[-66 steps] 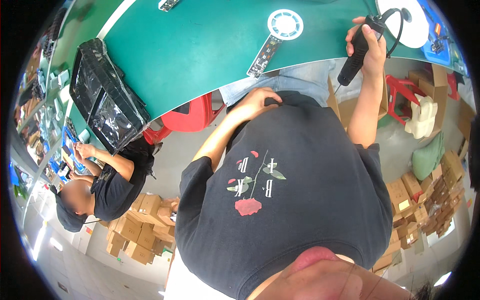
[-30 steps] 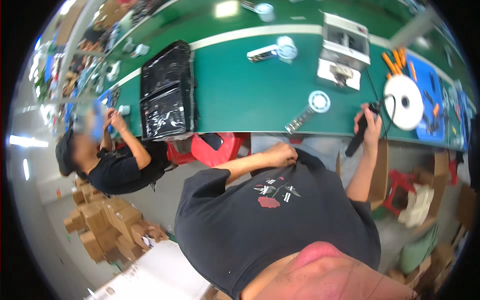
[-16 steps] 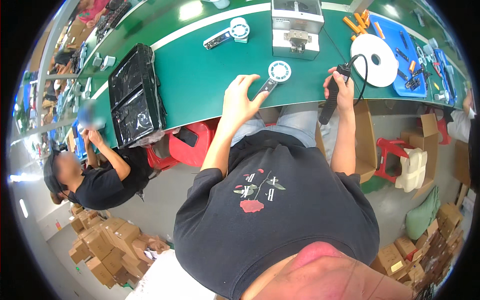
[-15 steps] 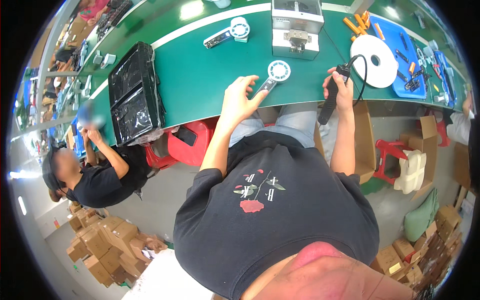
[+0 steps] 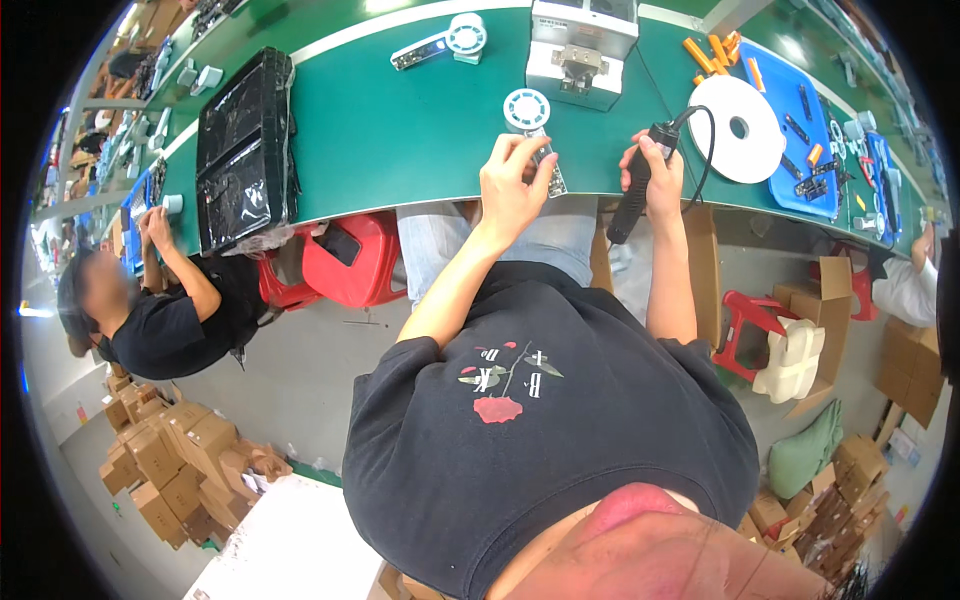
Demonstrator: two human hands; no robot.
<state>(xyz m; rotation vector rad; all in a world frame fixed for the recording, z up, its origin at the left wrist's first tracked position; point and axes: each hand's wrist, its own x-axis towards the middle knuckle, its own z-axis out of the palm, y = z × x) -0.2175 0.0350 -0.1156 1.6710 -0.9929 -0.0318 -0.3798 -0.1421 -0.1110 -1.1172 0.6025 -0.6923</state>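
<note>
At twelve o'clock, the left hand (image 5: 514, 184) overlaps a white ring-headed circuit strip (image 5: 526, 109), grip unclear; the right hand (image 5: 655, 180) clamps a black cylindrical tool (image 5: 628, 214). At two, a flat white disc (image 5: 712, 137) overlaps a blue tray (image 5: 781, 82).

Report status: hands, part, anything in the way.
Left hand at round-headed part, grip unclear. Right hand holding black corded driver. Cord loops by white disc.

We see a green tabletop (image 5: 400, 130) with a grey floor (image 5: 310, 385) below it. One red stool (image 5: 375, 278) stands at the left, and another red seat (image 5: 748, 308) at the right. Cardboard boxes (image 5: 155, 458) are piled on the left side, where we notice also a bright light (image 5: 36, 311).
</note>
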